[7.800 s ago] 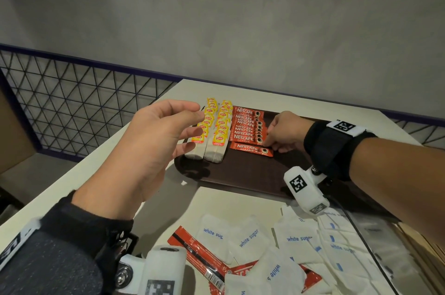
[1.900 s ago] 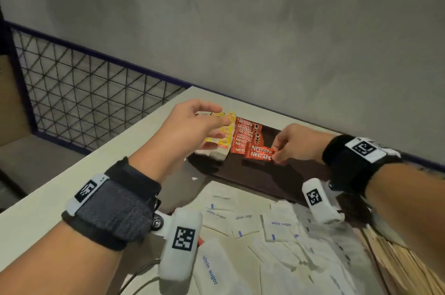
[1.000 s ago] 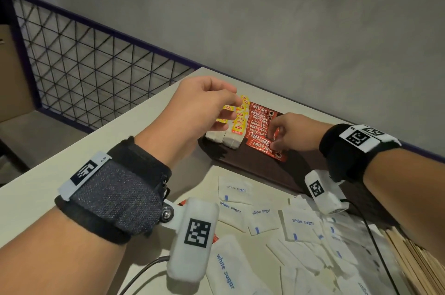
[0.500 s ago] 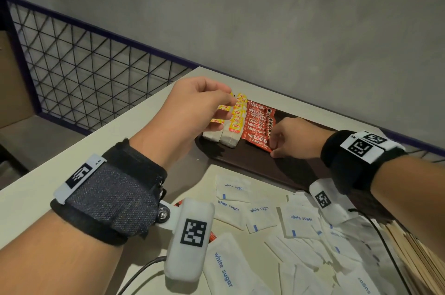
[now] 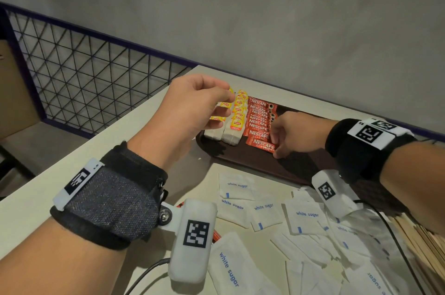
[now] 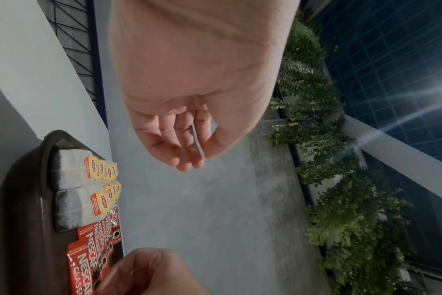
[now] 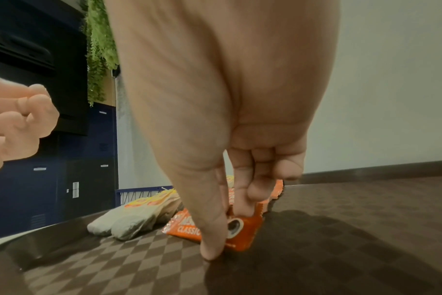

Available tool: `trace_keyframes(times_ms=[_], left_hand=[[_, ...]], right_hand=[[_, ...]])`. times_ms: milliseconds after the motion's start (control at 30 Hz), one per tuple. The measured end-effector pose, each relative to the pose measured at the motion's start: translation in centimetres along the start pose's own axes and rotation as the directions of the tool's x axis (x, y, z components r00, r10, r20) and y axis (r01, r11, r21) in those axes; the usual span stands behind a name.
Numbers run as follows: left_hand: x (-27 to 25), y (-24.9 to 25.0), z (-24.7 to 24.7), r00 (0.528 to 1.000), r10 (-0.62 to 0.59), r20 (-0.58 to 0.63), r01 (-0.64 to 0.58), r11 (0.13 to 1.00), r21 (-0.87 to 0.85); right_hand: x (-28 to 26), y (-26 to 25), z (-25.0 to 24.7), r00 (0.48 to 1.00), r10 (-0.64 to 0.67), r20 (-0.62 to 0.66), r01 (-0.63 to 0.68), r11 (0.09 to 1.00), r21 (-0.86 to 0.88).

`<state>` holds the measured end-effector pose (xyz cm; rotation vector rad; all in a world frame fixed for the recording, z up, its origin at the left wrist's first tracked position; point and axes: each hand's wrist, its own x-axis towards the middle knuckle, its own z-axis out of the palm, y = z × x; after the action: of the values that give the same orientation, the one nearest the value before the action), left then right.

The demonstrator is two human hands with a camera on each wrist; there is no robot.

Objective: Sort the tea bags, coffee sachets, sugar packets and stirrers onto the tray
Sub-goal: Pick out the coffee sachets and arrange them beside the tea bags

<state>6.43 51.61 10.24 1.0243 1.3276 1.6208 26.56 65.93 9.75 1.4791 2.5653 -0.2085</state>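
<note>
Black wire-mesh railing (image 5: pixel 91 73) at 10 o'clock, grey wall (image 5: pixel 265 18) at 12, green foliage (image 6: pixel 328 159) w/ blue lockers (image 7: pixel 63 179) behind.

A bare grey wall (image 5: pixel 265 18) rises behind a pale table (image 5: pixel 72 169), with a black wire-mesh railing (image 5: pixel 91 73) framed in dark blue to the left. Green foliage (image 6: pixel 336 179) hangs beside a grid of dark glass panes (image 6: pixel 404 59) crossed by a streak of light. Dark blue lockers (image 7: pixel 63 189) stand below a black panel (image 7: pixel 33 49).
</note>
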Motion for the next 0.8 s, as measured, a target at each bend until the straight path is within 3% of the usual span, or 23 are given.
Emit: trace_keyframes(times_ms=[433, 567, 700, 800], left_hand=[[0.6, 0.1, -0.6, 0.998, 0.014, -0.055, -0.014, 1.0, 0.0], [1.2, 0.7, -2.2, 0.988, 0.04, -0.148, -0.045, 0.999, -0.028], [1.6, 1.5, -4.3, 0.952, 0.058, -0.3, -0.095, 0.99, -0.108], [1.6, 2.2, -5.5, 0.923, 0.039, -0.383, -0.133, 0.966, -0.222]], right_hand=[[1.8, -0.3, -0.1, 0.989, -0.043, -0.144, 0.028, 0.994, -0.105], [-1.1, -3.6, -1.6, 0.953, -0.179, -0.243, 0.168, 0.984, -0.066], [-5.8, -10.1, -1.1, 0.935, -0.351, -0.058, 0.354, 0.933, 0.068], [-7.9, -14.0, 0.3, 0.907, -0.398, 0.137, 0.396, 0.917, 0.042]])
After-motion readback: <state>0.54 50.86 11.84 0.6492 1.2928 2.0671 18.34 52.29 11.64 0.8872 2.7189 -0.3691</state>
